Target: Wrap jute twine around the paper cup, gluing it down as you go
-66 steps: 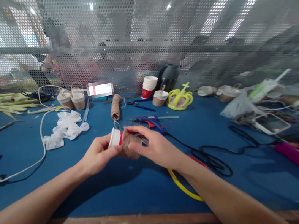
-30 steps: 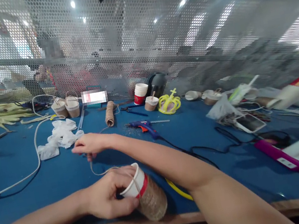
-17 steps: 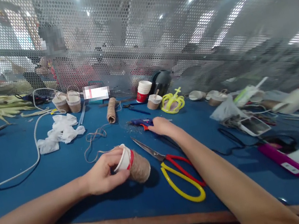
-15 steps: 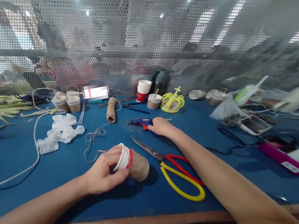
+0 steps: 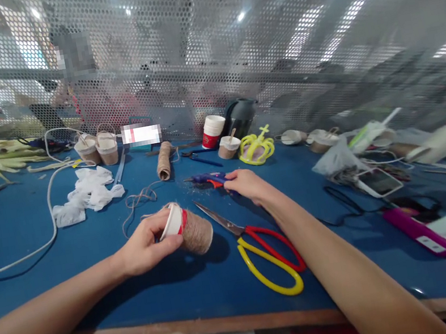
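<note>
My left hand [image 5: 150, 243] grips a paper cup [image 5: 197, 232] by its white rim, thumb outside and fingers at the opening. The cup is tilted, its lower part wrapped in brown twine with a red band showing above. From the cup a loose strand of twine [image 5: 139, 200] runs back across the table towards the twine roll [image 5: 165, 161]. My right hand [image 5: 245, 182] is closed on the rear of a blue hot glue gun [image 5: 213, 178] with an orange-red trigger, its nozzle pointing left. Between my arms lie scissors [image 5: 269, 259] with one red and one yellow handle.
On the blue table [image 5: 111, 290] crumpled white plastic [image 5: 88, 193] lies left, near a white cable [image 5: 51, 209]. Twine-wrapped cups [image 5: 107, 148], stacked paper cups [image 5: 213, 131], pliers [image 5: 203, 160] and a yellow crown-shaped piece [image 5: 256, 148] stand or lie behind. A purple box [image 5: 431, 234] sits right.
The wrapped cup in my left hand has shifted slightly up and left. My right hand has drawn the glue gun slightly, and its angle has changed a little.
</note>
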### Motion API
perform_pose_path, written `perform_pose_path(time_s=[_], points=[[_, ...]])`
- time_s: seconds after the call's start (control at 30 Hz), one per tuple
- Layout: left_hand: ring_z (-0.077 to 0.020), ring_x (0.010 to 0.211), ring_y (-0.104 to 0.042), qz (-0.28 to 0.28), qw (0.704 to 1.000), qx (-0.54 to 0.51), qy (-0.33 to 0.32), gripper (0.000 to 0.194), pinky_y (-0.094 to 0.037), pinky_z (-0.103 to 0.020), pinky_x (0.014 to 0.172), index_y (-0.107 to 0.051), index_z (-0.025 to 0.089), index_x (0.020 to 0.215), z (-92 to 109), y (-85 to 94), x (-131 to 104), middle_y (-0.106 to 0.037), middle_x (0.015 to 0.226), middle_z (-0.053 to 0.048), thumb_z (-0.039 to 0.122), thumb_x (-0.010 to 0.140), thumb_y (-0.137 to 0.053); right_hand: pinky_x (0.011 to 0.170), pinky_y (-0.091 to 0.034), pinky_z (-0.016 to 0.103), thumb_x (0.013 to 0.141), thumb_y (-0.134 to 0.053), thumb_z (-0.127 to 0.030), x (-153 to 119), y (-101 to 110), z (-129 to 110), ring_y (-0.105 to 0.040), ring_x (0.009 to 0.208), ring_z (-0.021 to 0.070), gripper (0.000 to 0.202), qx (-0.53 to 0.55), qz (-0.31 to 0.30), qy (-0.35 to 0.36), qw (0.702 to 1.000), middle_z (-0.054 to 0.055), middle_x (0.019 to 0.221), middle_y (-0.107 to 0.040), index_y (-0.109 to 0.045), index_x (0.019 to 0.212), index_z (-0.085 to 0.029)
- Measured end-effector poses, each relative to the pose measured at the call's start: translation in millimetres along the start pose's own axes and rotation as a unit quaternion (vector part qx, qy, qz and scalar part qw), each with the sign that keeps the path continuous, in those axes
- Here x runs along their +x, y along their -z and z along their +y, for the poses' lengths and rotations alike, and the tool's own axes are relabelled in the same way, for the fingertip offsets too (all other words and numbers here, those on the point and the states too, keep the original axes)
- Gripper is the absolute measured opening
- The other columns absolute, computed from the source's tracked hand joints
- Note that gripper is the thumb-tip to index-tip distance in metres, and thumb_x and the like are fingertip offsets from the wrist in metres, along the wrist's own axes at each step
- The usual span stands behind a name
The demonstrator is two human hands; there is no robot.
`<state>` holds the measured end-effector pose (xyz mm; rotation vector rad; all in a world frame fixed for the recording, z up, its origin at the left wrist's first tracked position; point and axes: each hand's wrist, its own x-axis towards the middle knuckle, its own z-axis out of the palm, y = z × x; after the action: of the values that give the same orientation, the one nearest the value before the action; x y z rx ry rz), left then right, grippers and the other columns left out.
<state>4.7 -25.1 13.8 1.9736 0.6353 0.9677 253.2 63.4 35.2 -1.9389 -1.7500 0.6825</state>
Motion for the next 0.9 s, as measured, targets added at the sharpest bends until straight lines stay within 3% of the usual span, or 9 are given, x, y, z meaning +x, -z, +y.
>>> perform_pose_path(time_s=[0.13,0.23,0.3,0.43,0.53,0.67,0.9], points=[[-0.016,0.074,-0.049,0.02,0.994,-0.084,0.062,0.026,-0.042,-0.028,0.068,-0.059,0.009,0.084,-3,2.1,0,-0.056,0.082,-0.006,0.032,0.078,-0.05,0.053,-0.043,0.022,0.067,-0.053,-0.024,-28,20,-11,-0.051,0.053,0.0092,0.011,0.154,-0.021,0.039,0.987,-0.001,0.061,-0.055,-0.054,0.074,-0.016],[-0.0154,0.073,-0.049,0.021,0.992,-0.101,0.07,0.026,-0.042,-0.027,0.068,-0.06,0.009,0.083,-4,2.2,1,-0.056,0.082,-0.006,0.033,0.076,-0.052,0.046,-0.039,0.022,0.067,-0.059,-0.031,-51,29,-19,-0.044,0.046,0.0073,0.018,0.305,-0.087,0.066,0.946,-0.004,0.055,-0.048,-0.055,0.074,-0.015],[-0.0156,0.074,-0.05,0.016,0.992,-0.101,0.073,0.026,-0.042,-0.027,0.069,-0.06,0.009,0.084,-5,1.9,1,-0.056,0.082,-0.006,0.032,0.077,-0.052,0.045,-0.038,0.022,0.067,-0.061,-0.031,-65,29,-23,-0.044,0.048,0.0073,0.02,0.343,-0.116,0.096,0.927,-0.002,0.058,-0.051,-0.057,0.078,-0.016],[-0.0163,0.076,-0.05,0.02,0.993,-0.085,0.086,0.025,-0.042,-0.027,0.071,-0.059,0.008,0.085,-8,2.8,2,-0.055,0.083,-0.006,0.03,0.078,-0.05,0.045,-0.039,0.022,0.071,-0.059,-0.031,-88,23,-33,-0.047,0.047,0.0083,0.02,0.228,-0.135,0.138,0.954,-0.002,0.058,-0.055,-0.057,0.084,-0.016],[-0.017,0.078,-0.05,0.035,0.994,-0.06,0.087,0.024,-0.042,-0.028,0.073,-0.058,0.008,0.083,-10,5.5,3,-0.054,0.083,-0.006,0.03,0.078,-0.049,0.043,-0.039,0.022,0.074,-0.055,-0.034,-100,20,-40,-0.044,0.041,0.0087,0.017,0.123,-0.121,0.151,0.973,-0.005,0.045,-0.048,-0.057,0.071,-0.017],[-0.0176,0.078,-0.05,0.043,0.996,-0.025,0.068,0.026,-0.043,-0.028,0.071,-0.058,0.008,0.084,-11,8.9,4,-0.055,0.084,-0.007,0.031,0.079,-0.047,0.043,-0.038,0.022,0.074,-0.054,-0.036,-109,18,-45,-0.044,0.039,0.0096,0.025,0.05,-0.099,0.176,0.978,-0.004,0.041,-0.047,-0.051,0.054,-0.02],[-0.0187,0.081,-0.052,0.043,0.998,-0.005,0.049,0.026,-0.043,-0.029,0.074,-0.059,0.009,0.09,-11,10.7,5,-0.058,0.089,-0.008,0.029,0.081,-0.047,0.052,-0.042,0.027,0.074,-0.054,-0.037,-113,13,-39,-0.053,0.051,0.0144,0.023,-0.038,-0.053,0.2,0.978,-0.002,0.049,-0.055,-0.055,0.057,-0.021]])
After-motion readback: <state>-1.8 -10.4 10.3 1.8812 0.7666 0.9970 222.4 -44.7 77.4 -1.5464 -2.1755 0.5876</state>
